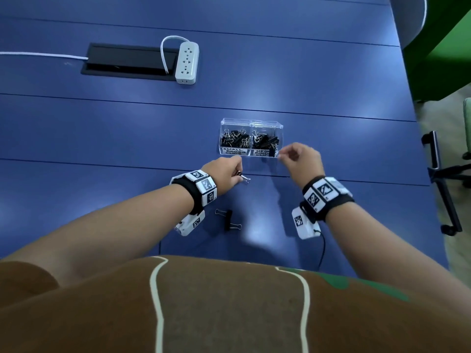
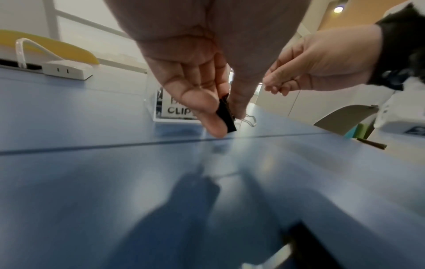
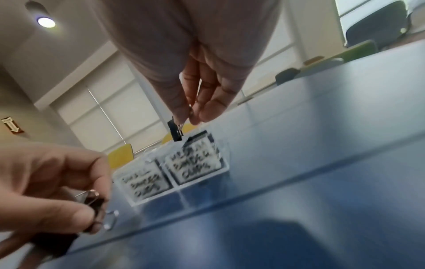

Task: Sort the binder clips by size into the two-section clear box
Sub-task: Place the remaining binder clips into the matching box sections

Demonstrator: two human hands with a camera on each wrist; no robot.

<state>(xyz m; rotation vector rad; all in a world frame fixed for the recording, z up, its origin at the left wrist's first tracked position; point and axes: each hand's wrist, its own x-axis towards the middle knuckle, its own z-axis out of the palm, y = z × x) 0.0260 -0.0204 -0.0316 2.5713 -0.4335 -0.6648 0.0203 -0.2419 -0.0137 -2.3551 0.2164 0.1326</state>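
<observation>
A clear two-section box (image 1: 237,121) stands on the blue table, labelled for small clips on the left and medium clips on the right; both sections hold several black clips. My left hand (image 1: 238,174) pinches a black binder clip (image 2: 226,116) just above the table, in front of the box. My right hand (image 1: 280,156) pinches another black clip (image 3: 174,132) by its wire handle. That clip hangs over the front of the medium section (image 3: 195,163). Two loose clips (image 1: 224,212) (image 1: 232,226) lie on the table near my left wrist.
A white power strip (image 1: 186,62) with its cable lies beside a black cable hatch (image 1: 127,61) at the far left. The table's right edge (image 1: 418,138) runs close to the box, with an office chair base (image 1: 443,179) beyond it.
</observation>
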